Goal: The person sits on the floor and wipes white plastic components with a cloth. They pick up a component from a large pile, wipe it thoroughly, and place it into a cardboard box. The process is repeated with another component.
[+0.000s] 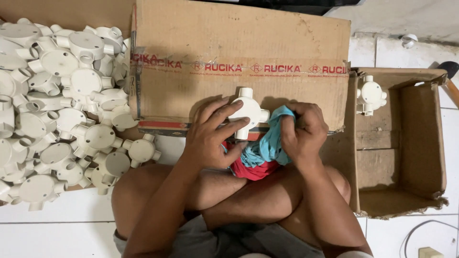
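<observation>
My left hand [213,134] grips a white round plastic junction box [249,111] with short pipe outlets, held above my crossed legs. My right hand [302,131] clutches a blue cloth [266,143] pressed against the box's right side. A red cloth [252,169] hangs beneath the blue one, resting on my lap. Both hands sit close together in front of a large closed cardboard box [239,67].
A big heap of several identical white junction boxes [57,105] lies at the left on cardboard. An open cardboard box [401,143] at the right holds one junction box [370,95]. White tiled floor [57,224] surrounds me; a cable and plug lie at bottom right.
</observation>
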